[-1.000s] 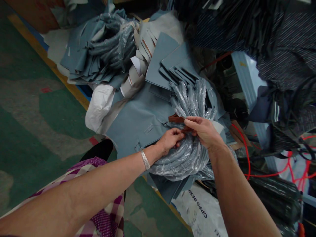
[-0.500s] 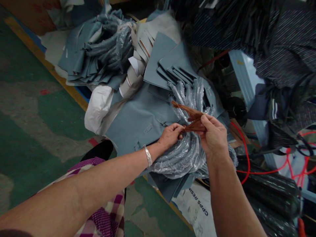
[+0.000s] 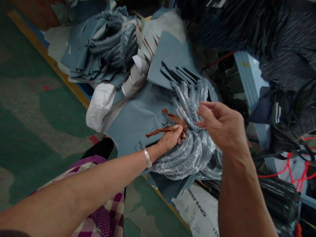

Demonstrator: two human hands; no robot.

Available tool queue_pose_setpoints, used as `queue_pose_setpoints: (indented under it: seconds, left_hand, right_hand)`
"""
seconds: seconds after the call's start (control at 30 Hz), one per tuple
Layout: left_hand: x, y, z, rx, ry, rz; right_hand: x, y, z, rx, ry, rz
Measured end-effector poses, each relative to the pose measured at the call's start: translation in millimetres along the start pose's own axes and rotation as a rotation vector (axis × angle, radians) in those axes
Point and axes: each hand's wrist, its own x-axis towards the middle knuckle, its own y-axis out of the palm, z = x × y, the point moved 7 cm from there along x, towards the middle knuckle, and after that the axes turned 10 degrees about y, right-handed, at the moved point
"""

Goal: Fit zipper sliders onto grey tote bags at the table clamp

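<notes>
Green floor (image 3: 19,141) with worn pale patches takes up most of the left side, and next to it there's a big heap of blue-grey sheets (image 3: 133,120). A second pile (image 3: 98,49) of the same stuff sits at upper left, also with plastic-wrapped lengths on top. In the middle of the nearer heap is the plastic-wrapped bundle (image 3: 182,161), bent round and pinched narrow partway along. A white sack (image 3: 197,210) printed "GPPS RESIN" pokes out below it.

Right hand (image 3: 221,123) is up over the bundle's right side, fingers loosely bent and a bit apart — nothing visible in them. Left hand (image 3: 171,138) has its thumb and fingers clamped on a brown strip (image 3: 160,131) right at that narrow spot, with two loose ends sticking out leftward over the sheets. Can't tell if it's knotted — the hand covers it. Smallest thing: a silvery bracelet (image 3: 147,157) on the left wrist.
</notes>
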Motion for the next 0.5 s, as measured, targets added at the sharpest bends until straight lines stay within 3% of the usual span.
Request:
queue_pose_setpoints:
  seconds: [0.03, 0.1, 0.17, 0.27, 0.37, 0.5]
  left_hand:
    - [0, 0, -1, -0.017, 0.007, 0.021]
    - [0, 0, -3, -0.051, 0.02, 0.045]
    - [0, -1, -2, -0.084, 0.018, 0.044]
    - [0, -2, 4, -0.148, -0.016, 0.019]
    - [0, -2, 14, -0.26, -0.09, -0.033]
    - [3, 6, 22, -0.414, -0.2, -0.011]
  right_hand:
    - [7, -9, -15, -0.173, 0.065, -0.063]
    - [16, -5, -41, -0.436, 0.143, -0.002]
    - [18, 15, -58, -0.476, 0.15, 0.094]
    - [20, 38, -66, -0.298, 0.12, 0.08]
    - [26, 42, -72, -0.078, 0.148, 0.019]
    - [31, 32, -83, 0.551, 0.286, -0.025]
